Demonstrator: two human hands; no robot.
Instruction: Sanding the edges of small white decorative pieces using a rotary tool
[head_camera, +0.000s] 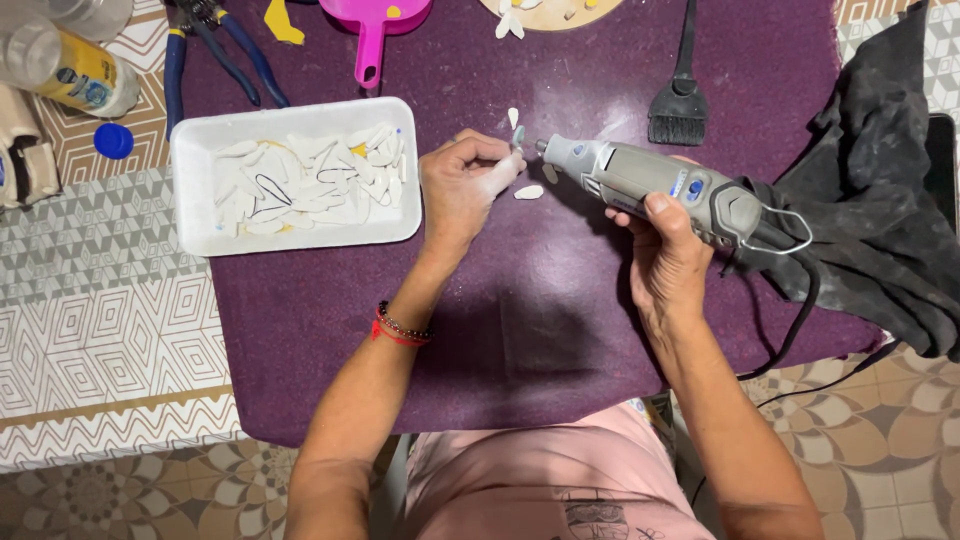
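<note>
A purple desk (520, 330) bears a white tray (190, 215) of pale petal-shaped pieces. The right hand (665, 255) grips a grey rotary tool (650, 185), its tip meeting a small white piece (517, 137) pinched in the left hand (462, 185).

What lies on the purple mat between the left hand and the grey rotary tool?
In the head view, one small white petal-shaped piece lies on the purple mat between the left hand and the grey rotary tool.

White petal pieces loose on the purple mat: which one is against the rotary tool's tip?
The white petal piece pinched in the left hand; the others lie untouched.
</note>
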